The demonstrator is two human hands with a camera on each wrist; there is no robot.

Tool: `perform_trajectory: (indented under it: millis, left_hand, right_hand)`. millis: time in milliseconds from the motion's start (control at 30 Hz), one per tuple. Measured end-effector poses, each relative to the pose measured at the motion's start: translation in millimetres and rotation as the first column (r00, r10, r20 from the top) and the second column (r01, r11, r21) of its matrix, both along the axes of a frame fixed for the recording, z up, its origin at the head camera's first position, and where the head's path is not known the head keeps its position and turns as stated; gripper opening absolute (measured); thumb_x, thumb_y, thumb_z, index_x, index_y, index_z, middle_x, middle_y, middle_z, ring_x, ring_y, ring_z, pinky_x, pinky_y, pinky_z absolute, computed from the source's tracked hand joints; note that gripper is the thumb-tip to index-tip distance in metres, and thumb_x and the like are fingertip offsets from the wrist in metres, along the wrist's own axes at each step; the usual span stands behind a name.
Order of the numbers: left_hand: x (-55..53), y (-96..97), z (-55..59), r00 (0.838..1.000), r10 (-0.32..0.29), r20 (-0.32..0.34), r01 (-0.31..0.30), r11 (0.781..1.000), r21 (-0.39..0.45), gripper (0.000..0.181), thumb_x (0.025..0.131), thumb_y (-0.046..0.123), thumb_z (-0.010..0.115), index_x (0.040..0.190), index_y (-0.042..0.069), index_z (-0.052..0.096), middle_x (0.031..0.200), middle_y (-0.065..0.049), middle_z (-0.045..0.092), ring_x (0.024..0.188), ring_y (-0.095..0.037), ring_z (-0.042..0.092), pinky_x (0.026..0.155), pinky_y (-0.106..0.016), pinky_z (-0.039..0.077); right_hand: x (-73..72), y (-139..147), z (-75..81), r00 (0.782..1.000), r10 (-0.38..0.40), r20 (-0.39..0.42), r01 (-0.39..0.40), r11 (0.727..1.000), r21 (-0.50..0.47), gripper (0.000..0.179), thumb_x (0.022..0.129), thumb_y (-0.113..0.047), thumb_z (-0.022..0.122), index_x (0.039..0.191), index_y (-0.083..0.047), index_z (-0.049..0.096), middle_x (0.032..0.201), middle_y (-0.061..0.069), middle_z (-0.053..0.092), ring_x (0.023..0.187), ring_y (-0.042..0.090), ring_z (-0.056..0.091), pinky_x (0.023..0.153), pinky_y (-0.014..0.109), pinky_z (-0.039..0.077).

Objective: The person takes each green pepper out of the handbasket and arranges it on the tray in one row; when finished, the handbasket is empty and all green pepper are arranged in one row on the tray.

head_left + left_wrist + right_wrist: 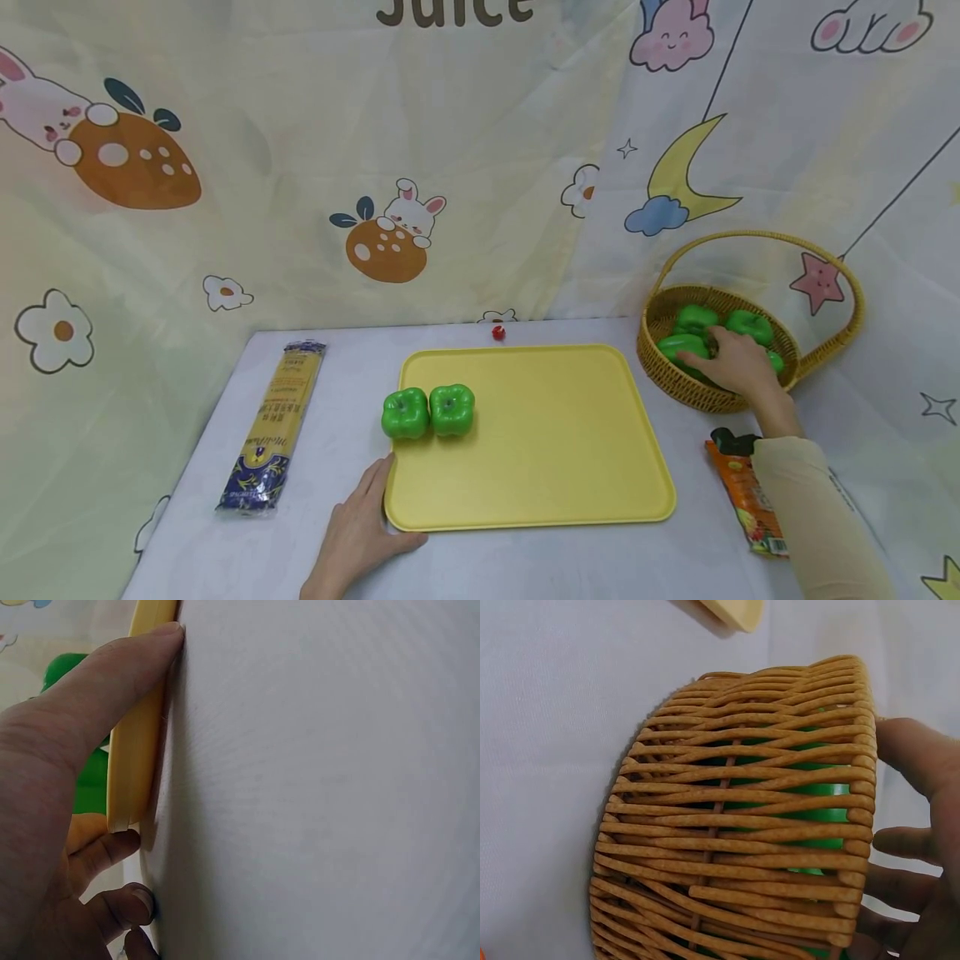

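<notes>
My left hand (358, 529) rests at the near left corner of a yellow tray (540, 450). Its thumb lies along the front edge and its fingers touch the left side; the left wrist view shows the thumb against the rim (135, 757). Two green bell peppers stand side by side on the tray's left: a left pepper (406, 413) and a right pepper (452, 409). Over the wicker basket (690, 396), my right hand (738, 367) reaches in among several green peppers (681, 346), fingers spread. In the right wrist view the basket wall (735, 825) partly hides the fingers.
A pasta packet (273, 425) lies left of the tray. An orange packet (742, 492) and a black object (733, 442) lie under the right forearm. Behind the tray is a small red item (498, 332). The basket's tall handle (855, 292) arches up; a printed cloth (300, 167) hangs behind.
</notes>
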State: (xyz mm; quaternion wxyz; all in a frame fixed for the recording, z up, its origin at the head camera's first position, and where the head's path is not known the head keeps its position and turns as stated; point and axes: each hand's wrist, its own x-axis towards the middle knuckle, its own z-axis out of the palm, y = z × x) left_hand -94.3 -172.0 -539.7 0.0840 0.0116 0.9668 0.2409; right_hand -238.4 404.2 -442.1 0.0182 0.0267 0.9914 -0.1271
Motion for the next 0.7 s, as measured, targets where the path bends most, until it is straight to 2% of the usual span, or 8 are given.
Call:
perform_trajectory:
  millis: [167,467,700]
  left_hand:
    - [0.1,0.3,-1.2,1.000,0.001,-0.004,-0.001,1.000,-0.002,0.132,0.053,0.070,0.087,0.158,0.014,0.031,0.158,-0.012,0.042,0.121,-0.036,0.063,0.088,-0.060,0.054]
    - [-0.6,0.8,-0.9,1.000,0.006,0.001,-0.006,1.000,0.003,0.132,0.052,0.070,0.088,0.158,0.015,0.031,0.158,-0.012,0.043,0.122,-0.038,0.062,0.090,-0.062,0.053]
    - [-0.5,0.6,1.0,1.000,0.007,0.009,-0.007,1.000,0.005,0.132,0.052,0.069,0.088,0.158,0.014,0.031,0.158,-0.013,0.043,0.122,-0.038,0.062,0.091,-0.062,0.053]
  right_hand:
    - [-1.4,-0.9,-0.7,1.000,0.000,0.004,0.000,1.000,0.027,0.096,0.093,-0.067,0.053,0.145,0.013,0.039,0.138,0.044,0.046,0.122,0.069,0.039,0.098,0.082,0.033]
    - [-4.6,0.2,-7.0,0.999,0.028,-0.036,-0.025,0.996,0.080,0.089,0.093,-0.063,0.057,0.140,0.012,0.046,0.129,0.042,0.055,0.113,0.067,0.047,0.088,0.077,0.038]
    - [-4.6,-1.3,-7.7,1.000,0.017,-0.008,-0.016,0.996,0.084,0.091,0.094,-0.066,0.053,0.140,0.012,0.045,0.126,0.043,0.056,0.113,0.068,0.044,0.085,0.073,0.036]
